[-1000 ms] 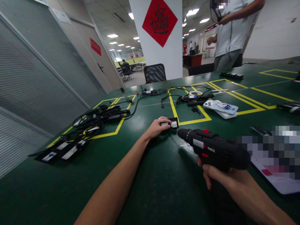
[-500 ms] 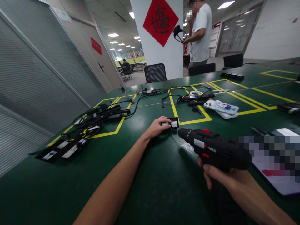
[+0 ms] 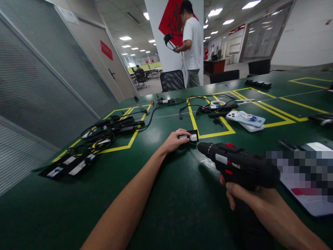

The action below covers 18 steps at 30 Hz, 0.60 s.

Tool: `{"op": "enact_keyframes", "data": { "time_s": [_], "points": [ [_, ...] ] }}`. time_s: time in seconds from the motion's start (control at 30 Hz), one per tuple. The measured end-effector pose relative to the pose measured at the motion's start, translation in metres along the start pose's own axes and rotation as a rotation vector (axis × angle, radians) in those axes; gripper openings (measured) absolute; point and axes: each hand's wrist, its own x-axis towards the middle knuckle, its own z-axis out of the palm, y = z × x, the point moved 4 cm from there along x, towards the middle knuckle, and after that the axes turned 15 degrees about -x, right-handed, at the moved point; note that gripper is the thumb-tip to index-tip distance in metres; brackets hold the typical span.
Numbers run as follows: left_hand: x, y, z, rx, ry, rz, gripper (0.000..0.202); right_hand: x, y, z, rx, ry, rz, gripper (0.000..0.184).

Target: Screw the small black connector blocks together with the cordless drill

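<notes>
My left hand [image 3: 174, 139] rests on the green table [image 3: 166, 208] with its fingers closed over a small black block with a white label [image 3: 191, 136]. My right hand [image 3: 243, 196] grips the handle of a black cordless drill [image 3: 238, 165] with red buttons. The drill's nose points left at the small block and its tip sits right beside it, just above the table top.
A tangle of black cables and power adapters [image 3: 109, 130] lies at the left inside yellow floor-tape boxes. Two phones [image 3: 246, 119] and more cables [image 3: 208, 104] lie behind. A tablet [image 3: 309, 187] is at the right. A person in a white shirt [image 3: 191, 41] stands by the pillar.
The person in the white shirt has walked from the right to the pillar at the middle. Both my hands, the drill and the block have stayed put.
</notes>
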Motion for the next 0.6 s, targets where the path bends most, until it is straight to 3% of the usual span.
{"op": "enact_keyframes", "data": {
  "time_s": [0.3,0.6],
  "points": [
    [0.0,0.0004,-0.0004,0.004,-0.001,-0.004,0.03,0.0007,0.0025,-0.0004,-0.042,-0.038,0.01,0.034],
    [-0.0002,0.001,0.0001,0.007,0.0,-0.01,0.029,0.0015,0.0016,0.0001,0.021,-0.032,-0.016,0.024]
  ]
}}
